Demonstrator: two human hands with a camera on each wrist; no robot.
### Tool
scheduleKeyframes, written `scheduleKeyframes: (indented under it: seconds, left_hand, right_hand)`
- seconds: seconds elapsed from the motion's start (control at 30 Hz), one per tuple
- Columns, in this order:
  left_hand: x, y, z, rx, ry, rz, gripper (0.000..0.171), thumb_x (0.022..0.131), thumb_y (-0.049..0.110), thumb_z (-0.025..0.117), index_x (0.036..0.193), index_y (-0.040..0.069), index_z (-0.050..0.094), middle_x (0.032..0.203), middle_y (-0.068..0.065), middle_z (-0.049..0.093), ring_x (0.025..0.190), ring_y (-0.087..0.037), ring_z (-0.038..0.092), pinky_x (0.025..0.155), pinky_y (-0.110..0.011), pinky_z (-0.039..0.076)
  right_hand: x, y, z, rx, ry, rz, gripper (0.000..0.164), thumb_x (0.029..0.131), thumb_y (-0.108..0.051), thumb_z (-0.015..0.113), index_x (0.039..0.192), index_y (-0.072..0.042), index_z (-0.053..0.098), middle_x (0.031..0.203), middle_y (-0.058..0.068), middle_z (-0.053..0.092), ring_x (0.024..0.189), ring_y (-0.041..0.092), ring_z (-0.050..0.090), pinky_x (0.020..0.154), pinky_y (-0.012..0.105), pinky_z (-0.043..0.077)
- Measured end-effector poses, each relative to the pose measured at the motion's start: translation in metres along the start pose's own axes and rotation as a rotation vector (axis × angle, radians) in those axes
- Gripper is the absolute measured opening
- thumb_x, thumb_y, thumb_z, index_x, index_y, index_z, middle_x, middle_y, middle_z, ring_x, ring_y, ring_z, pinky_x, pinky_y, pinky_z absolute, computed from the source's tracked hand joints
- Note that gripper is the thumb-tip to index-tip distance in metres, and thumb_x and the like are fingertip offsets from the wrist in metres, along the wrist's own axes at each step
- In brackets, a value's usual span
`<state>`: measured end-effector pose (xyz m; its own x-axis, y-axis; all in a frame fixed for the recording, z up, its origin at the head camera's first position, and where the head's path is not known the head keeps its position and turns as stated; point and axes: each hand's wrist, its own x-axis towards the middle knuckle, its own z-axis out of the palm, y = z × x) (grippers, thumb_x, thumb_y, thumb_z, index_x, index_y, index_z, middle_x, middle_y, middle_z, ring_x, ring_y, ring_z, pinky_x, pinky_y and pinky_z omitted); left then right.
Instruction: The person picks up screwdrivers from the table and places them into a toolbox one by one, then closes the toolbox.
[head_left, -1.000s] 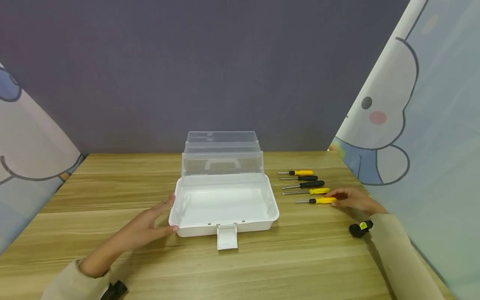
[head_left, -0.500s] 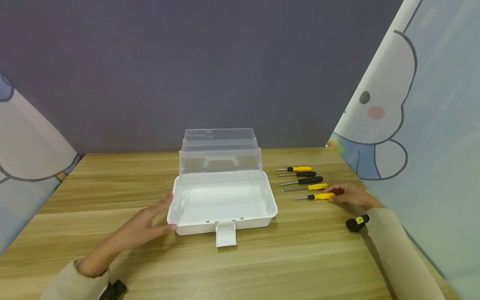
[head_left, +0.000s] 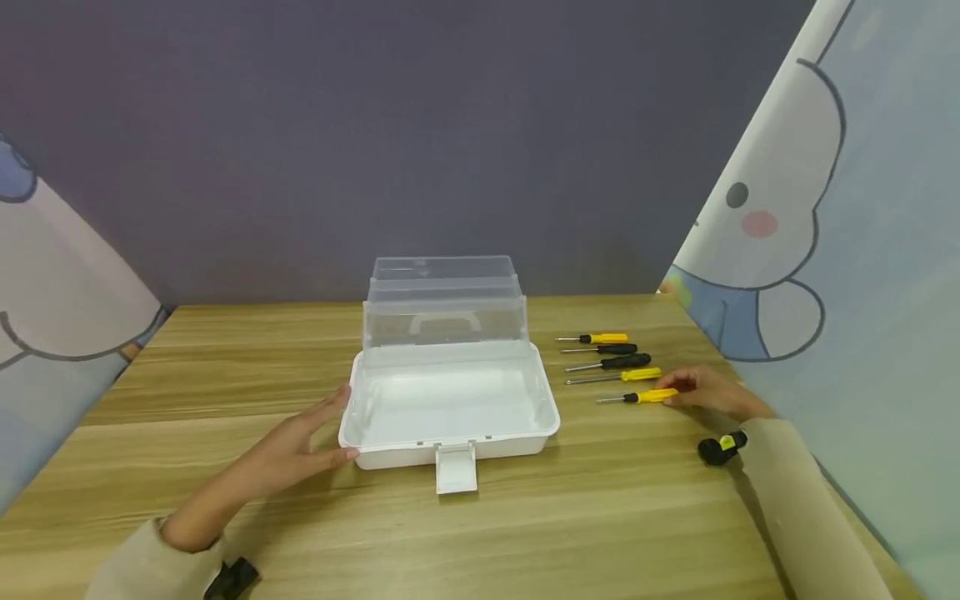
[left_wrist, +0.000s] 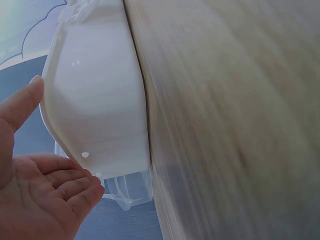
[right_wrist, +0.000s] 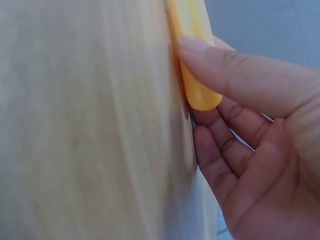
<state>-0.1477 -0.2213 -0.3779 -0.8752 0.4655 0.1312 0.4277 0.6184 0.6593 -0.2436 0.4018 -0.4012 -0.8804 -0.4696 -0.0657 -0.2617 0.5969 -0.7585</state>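
Observation:
A white plastic toolbox stands on the wooden table with its clear tiered lid raised at the back. My left hand rests against the box's left end, fingers straight, thumb at the front corner; the left wrist view shows the fingertips at the rim. At the right, my right hand pinches the handle end of the nearest yellow-handled screwdriver, which lies low along the table. In the right wrist view the thumb presses on its yellow handle, with the other fingers behind.
Behind the held one lie another yellow screwdriver, two black-handled screwdrivers and a far yellow one, shafts pointing left. The box's front latch hangs down. A dark panel rises behind the table, printed curtains at both sides.
The nearest yellow screwdriver has shifted slightly rightward, away from the box, with my right hand at its handle. My left hand stays at the box's left end.

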Motion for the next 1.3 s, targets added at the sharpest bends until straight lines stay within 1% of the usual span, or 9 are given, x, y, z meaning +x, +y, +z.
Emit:
scheduleKeyframes:
  seconds: [0.13,0.3,0.37,0.47,0.6,0.83,1.0,1.1,1.3]
  left_hand:
    - [0.001,0.000,0.003,-0.020,-0.011,-0.012,0.085,0.087,0.038,0.067,0.147,-0.001,0.023,0.152,-0.023,0.021,0.137,-0.047,0.019,0.094,0.002,0.008]
    - [0.001,0.000,0.006,-0.025,-0.016,-0.011,0.085,0.087,0.039,0.066,0.147,-0.002,0.023,0.151,-0.024,0.021,0.137,-0.047,0.019,0.095,0.001,0.007]
    - [0.001,0.001,0.005,-0.007,-0.005,-0.008,0.085,0.087,0.040,0.066,0.147,-0.002,0.023,0.151,-0.024,0.022,0.136,-0.047,0.020,0.095,0.001,0.007]
    - [0.000,0.001,0.002,0.020,0.017,-0.006,0.085,0.086,0.039,0.067,0.147,-0.002,0.024,0.151,-0.024,0.024,0.136,-0.046,0.023,0.095,0.001,0.007]
    - [0.000,-0.001,0.001,0.025,0.025,0.003,0.085,0.086,0.038,0.068,0.146,-0.004,0.025,0.150,-0.025,0.023,0.135,-0.047,0.024,0.094,0.002,0.007]
    - [0.000,-0.001,0.000,0.016,0.021,0.013,0.085,0.086,0.037,0.068,0.146,-0.005,0.025,0.150,-0.026,0.023,0.135,-0.049,0.023,0.094,0.002,0.007]
    - [0.001,-0.001,0.000,0.016,0.022,0.013,0.085,0.086,0.037,0.068,0.147,-0.003,0.024,0.150,-0.025,0.023,0.135,-0.049,0.022,0.094,0.001,0.007]
    - [0.001,-0.002,0.000,0.023,0.024,0.007,0.085,0.086,0.037,0.068,0.147,-0.002,0.024,0.150,-0.025,0.024,0.135,-0.048,0.023,0.095,0.001,0.007]
    - [0.000,-0.002,0.002,0.029,0.028,0.009,0.084,0.085,0.037,0.068,0.147,-0.002,0.025,0.150,-0.024,0.025,0.134,-0.049,0.024,0.096,0.000,0.007]
  right_hand:
    - [-0.007,0.005,0.000,0.009,-0.007,0.018,0.028,0.089,-0.007,0.065,0.111,0.010,0.062,0.104,0.005,0.068,0.089,-0.002,0.057,0.072,0.019,0.051]
    - [-0.012,0.008,0.000,-0.023,-0.018,0.008,0.031,0.090,-0.008,0.064,0.113,0.012,0.061,0.106,0.010,0.068,0.091,-0.005,0.057,0.074,0.018,0.051]
    - [-0.011,0.007,-0.001,-0.030,-0.008,0.009,0.031,0.090,-0.010,0.064,0.114,0.010,0.061,0.107,0.010,0.067,0.091,-0.004,0.057,0.074,0.018,0.051]
    - [-0.006,0.005,0.000,-0.019,0.017,0.030,0.030,0.090,-0.013,0.064,0.114,0.005,0.064,0.107,0.005,0.067,0.092,-0.002,0.057,0.075,0.019,0.051]
    - [-0.004,0.006,0.001,0.002,0.035,0.043,0.028,0.090,-0.014,0.064,0.113,0.001,0.065,0.107,0.000,0.067,0.092,-0.001,0.058,0.075,0.019,0.050]
    - [-0.005,0.012,0.002,0.011,0.026,0.005,0.027,0.090,-0.008,0.063,0.114,0.005,0.064,0.104,0.000,0.068,0.090,-0.001,0.058,0.074,0.020,0.052]
    - [-0.006,0.011,0.001,0.019,0.041,0.022,0.028,0.092,-0.012,0.062,0.114,0.004,0.064,0.106,-0.002,0.068,0.093,0.000,0.059,0.076,0.020,0.051]
    - [-0.006,0.009,0.000,0.020,0.033,0.026,0.029,0.092,-0.013,0.061,0.115,0.004,0.064,0.107,-0.003,0.067,0.094,0.000,0.059,0.076,0.020,0.051]
    - [-0.008,0.007,0.001,0.027,0.040,0.013,0.028,0.092,-0.010,0.061,0.114,0.008,0.062,0.103,-0.002,0.068,0.089,0.003,0.061,0.073,0.022,0.053]
